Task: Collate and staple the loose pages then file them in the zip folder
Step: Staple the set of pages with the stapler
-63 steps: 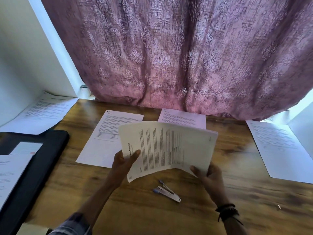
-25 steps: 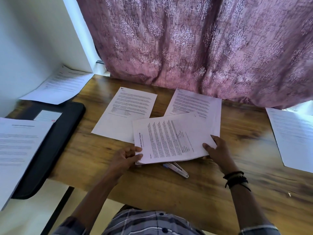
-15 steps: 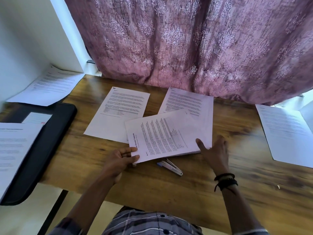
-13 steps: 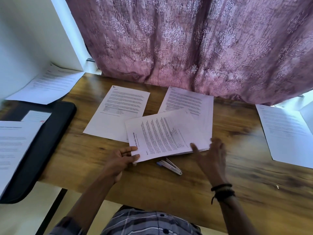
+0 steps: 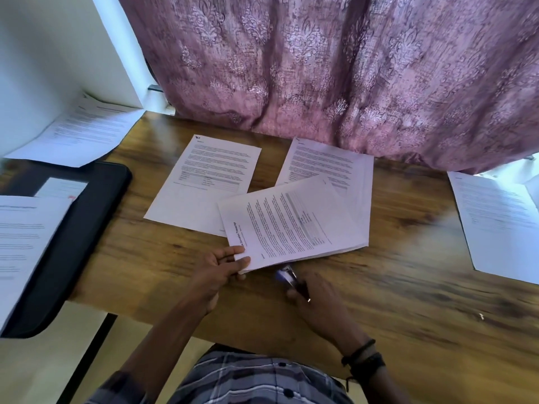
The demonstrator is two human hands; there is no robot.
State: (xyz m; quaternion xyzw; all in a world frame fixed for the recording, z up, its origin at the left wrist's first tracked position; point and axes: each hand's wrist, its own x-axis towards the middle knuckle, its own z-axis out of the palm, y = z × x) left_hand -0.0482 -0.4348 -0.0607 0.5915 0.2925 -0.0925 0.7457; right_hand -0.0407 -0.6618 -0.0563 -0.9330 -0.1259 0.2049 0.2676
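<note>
A collated stack of printed pages (image 5: 291,225) lies turned sideways on the wooden table (image 5: 408,287), its near-left corner lifted. My left hand (image 5: 218,269) pinches that corner between thumb and fingers. My right hand (image 5: 318,298) has closed around the small blue and silver stapler (image 5: 287,276), which sits just under the stack's front edge; only its blue tip shows. The black zip folder (image 5: 75,228) lies at the table's left end, partly covered by a printed sheet (image 5: 23,243).
Loose printed pages lie on the table: one at centre left (image 5: 204,179), one behind the stack (image 5: 335,164), one at the far right (image 5: 501,225), one at the back left corner (image 5: 84,132). A purple curtain (image 5: 335,68) hangs behind. A white wall stands at left.
The stack was held up in both hands, then laid on the table. My right hand let go of its right edge and came down onto the stapler. My left hand kept the corner.
</note>
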